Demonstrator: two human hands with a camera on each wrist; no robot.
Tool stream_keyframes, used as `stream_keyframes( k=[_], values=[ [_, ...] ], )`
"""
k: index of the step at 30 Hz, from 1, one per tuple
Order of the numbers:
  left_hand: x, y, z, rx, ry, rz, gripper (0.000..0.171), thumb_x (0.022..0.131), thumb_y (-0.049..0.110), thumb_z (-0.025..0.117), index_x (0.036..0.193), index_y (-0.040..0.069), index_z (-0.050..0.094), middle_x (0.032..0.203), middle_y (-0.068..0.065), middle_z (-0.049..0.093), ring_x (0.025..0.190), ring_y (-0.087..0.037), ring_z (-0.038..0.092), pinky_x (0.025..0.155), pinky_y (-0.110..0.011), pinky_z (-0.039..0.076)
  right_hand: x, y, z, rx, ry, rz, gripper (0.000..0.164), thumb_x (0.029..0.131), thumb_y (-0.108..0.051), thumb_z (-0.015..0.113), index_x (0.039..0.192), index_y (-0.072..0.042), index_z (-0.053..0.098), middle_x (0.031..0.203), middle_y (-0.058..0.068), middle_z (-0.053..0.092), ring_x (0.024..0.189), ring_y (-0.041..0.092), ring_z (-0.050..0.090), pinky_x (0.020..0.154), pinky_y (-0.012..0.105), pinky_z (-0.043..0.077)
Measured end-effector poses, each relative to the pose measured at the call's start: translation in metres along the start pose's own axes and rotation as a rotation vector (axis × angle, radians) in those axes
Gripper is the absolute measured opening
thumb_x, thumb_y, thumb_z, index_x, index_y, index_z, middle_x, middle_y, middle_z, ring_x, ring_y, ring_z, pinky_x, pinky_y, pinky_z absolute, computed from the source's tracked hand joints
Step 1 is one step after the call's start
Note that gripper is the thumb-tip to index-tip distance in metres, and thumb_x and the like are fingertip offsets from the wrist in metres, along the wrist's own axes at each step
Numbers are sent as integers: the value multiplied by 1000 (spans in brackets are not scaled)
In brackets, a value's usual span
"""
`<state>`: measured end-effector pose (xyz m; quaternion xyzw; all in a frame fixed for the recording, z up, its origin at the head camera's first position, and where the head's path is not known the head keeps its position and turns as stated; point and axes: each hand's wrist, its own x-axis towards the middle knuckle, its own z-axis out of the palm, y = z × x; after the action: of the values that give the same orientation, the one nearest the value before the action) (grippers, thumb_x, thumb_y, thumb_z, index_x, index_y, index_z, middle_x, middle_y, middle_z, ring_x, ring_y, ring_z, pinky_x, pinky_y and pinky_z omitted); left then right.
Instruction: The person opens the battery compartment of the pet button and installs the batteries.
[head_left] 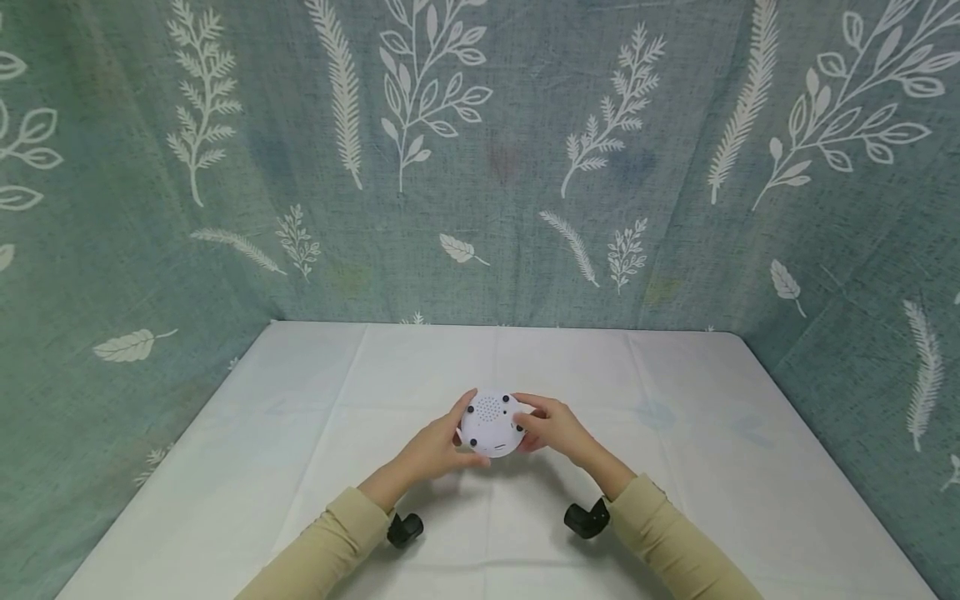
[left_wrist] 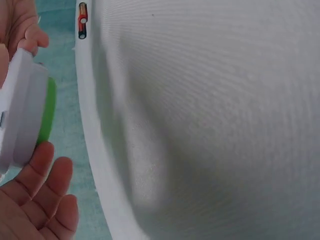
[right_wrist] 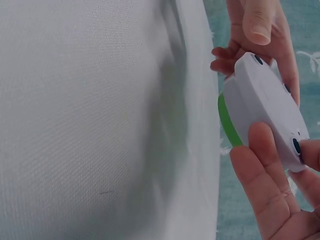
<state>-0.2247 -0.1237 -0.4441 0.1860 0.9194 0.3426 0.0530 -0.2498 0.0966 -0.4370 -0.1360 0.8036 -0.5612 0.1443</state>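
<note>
— Where is the round white plastic device (head_left: 491,433) held?
— Above the middle of the white-covered table (head_left: 390,375), between the two hands.
— How is it gripped?
— Its left rim is grasped by the left hand (head_left: 438,446), with the thumb placed at the near side. Its right side is pinched by the right hand (head_left: 557,429), with the thumb pressed on the upturned face.
— What can be seen on that face?
— A cluster of small holes (head_left: 489,407) is set toward the far side, and dark round feet (head_left: 473,442) are spaced around the rim. On the opposite face, a green part (left_wrist: 48,110) is shown.
— And around it?
— The forearms are covered by beige sleeves (head_left: 330,533), and the far side is closed off by a leaf-printed curtain (head_left: 517,175).
</note>
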Motion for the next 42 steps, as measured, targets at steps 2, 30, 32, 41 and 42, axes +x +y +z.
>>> stream_keyframes(
  k=[2,30,32,41,42],
  values=[
    [-1,0,0,4,-3,6,105,69,40,78,147,18,12,85,1,51,74,-14,45,59,-27,37,-1,-1,0,21,-1,15,46,90,-20,58,133,-8,48,80,10,63,62,20,64,63,37,54],
    [-4,-7,0,-212,19,55,91,64,26,84,138,13,33,118,-3,52,85,-16,51,72,-31,41,-10,-2,4,-272,-102,-177,60,86,-27,64,136,-3,41,109,6,58,89,14,57,74,26,48],
    [-4,-8,0,-206,8,60,93,64,28,83,139,11,31,119,-5,52,85,-16,51,72,-31,41,-12,-3,4,-334,-115,-202,65,84,-27,65,137,-1,37,111,6,57,88,13,56,74,25,48],
    [-6,-12,4,-176,-63,79,97,65,32,82,140,3,27,126,-11,49,94,-17,51,81,-36,41,-17,-17,11,-619,-136,-198,68,81,-32,69,133,2,42,127,16,51,106,21,52,83,35,45],
    [-6,-12,5,-175,-71,80,97,65,32,82,140,3,27,127,-11,48,96,-18,52,83,-38,41,-18,-18,12,-640,-138,-185,69,80,-33,69,133,2,42,128,16,50,108,22,52,85,36,45]
  ],
)
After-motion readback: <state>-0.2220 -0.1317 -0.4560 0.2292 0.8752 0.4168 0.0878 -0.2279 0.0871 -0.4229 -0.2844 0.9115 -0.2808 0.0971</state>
